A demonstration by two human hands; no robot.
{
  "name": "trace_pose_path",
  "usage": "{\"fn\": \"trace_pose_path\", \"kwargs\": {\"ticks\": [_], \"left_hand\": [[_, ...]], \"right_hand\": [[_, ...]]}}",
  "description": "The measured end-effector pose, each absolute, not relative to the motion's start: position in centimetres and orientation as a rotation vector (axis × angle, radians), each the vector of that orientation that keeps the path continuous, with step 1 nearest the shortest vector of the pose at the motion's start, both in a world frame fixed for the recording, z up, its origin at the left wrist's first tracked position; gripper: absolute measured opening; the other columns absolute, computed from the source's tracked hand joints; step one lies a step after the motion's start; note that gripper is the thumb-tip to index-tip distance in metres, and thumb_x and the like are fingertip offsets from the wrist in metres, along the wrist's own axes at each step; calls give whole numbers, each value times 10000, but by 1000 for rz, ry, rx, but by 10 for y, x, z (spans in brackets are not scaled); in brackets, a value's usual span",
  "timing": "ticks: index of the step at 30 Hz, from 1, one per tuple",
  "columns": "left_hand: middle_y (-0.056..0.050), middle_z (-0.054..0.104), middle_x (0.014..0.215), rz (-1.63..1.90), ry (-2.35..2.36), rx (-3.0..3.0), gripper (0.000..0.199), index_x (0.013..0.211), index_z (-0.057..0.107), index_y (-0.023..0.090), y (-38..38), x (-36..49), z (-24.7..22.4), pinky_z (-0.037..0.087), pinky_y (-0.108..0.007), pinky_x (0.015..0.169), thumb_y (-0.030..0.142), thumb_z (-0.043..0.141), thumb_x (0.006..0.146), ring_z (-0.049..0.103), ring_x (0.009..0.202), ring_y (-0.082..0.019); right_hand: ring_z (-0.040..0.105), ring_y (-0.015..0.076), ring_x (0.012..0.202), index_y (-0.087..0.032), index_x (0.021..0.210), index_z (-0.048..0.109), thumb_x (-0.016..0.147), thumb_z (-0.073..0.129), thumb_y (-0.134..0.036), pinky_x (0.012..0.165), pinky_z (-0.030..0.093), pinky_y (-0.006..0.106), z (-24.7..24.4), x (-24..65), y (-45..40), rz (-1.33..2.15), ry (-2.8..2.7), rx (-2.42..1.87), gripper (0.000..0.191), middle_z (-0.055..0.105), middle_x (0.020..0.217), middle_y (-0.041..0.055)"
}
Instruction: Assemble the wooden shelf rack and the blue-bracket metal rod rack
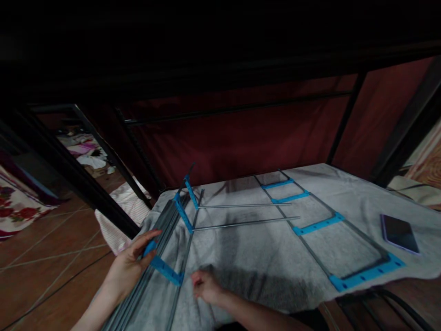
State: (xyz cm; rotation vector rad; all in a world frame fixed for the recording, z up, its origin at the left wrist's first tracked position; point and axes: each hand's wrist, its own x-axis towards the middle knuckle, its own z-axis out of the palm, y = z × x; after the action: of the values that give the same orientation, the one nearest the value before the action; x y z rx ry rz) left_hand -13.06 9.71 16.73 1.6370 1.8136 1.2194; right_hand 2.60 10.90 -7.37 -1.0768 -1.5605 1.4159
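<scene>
At the lower left, my left hand (pixel 138 257) grips the upper end of a blue connector (pixel 165 270), whose other end meets a long grey tube. My right hand (pixel 204 285) is closed just right of that connector's lower end; whatever its fingers may hold is hidden. Beyond my hands, two more blue connectors (pixel 183 213) stand tilted on the tube, with two thin rods (pixel 246 224) running from them to the right. A bundle of grey tubes (pixel 167 223) lies under my left hand.
A ladder-like frame with blue crosspieces (pixel 319 224) lies on the grey cloth (pixel 248 257). To its right rests a phone (pixel 400 233). Dark posts and a red panel (pixel 241 142) stand behind the cloth, with tiled floor (pixel 51 262) at the left.
</scene>
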Motion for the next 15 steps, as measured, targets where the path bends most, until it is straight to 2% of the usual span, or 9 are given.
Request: {"fn": "trace_pose_path", "kwargs": {"ticks": [2, 4, 10, 15], "left_hand": [[-69, 672, 1168, 1208, 1825, 1589, 599, 1065, 690, 225, 93, -141, 163, 420, -441, 1056, 523, 752, 549, 585, 1146, -294], [-69, 669, 1178, 1213, 1829, 1569, 647, 1077, 682, 205, 91, -147, 160, 403, -459, 1064, 542, 768, 531, 591, 1117, -283], [-32, 650, 1236, 1182, 1888, 1674, 663, 1016, 711, 253, 88, -143, 163, 326, -489, 1120, 710, 713, 535, 555, 1175, -282], [13, 677, 1183, 1104, 2028, 1745, 718, 928, 731, 304, 91, -150, 161, 408, -463, 1069, 856, 608, 485, 611, 1106, -257]], "right_hand": [[670, 220, 866, -245, 831, 689, 698, 536, -125, 822, 536, 356, -74, 63, 119, 1349, -1554, -1159, 236, 688, 838, 10], [645, 214, 987, -238, 915, 699, 723, 486, -95, 944, 480, 357, -72, 108, 133, 1260, -1561, -1219, 320, 693, 974, 40], [607, 179, 1069, -205, 1107, 658, 746, 373, -20, 1001, 449, 339, -63, 242, 170, 702, -1707, -1426, 495, 621, 1157, 82], [553, 189, 1151, -181, 1151, 638, 734, 386, -26, 1046, 414, 339, -63, 317, 192, 374, -1653, -1534, 511, 593, 1199, 95]]}}
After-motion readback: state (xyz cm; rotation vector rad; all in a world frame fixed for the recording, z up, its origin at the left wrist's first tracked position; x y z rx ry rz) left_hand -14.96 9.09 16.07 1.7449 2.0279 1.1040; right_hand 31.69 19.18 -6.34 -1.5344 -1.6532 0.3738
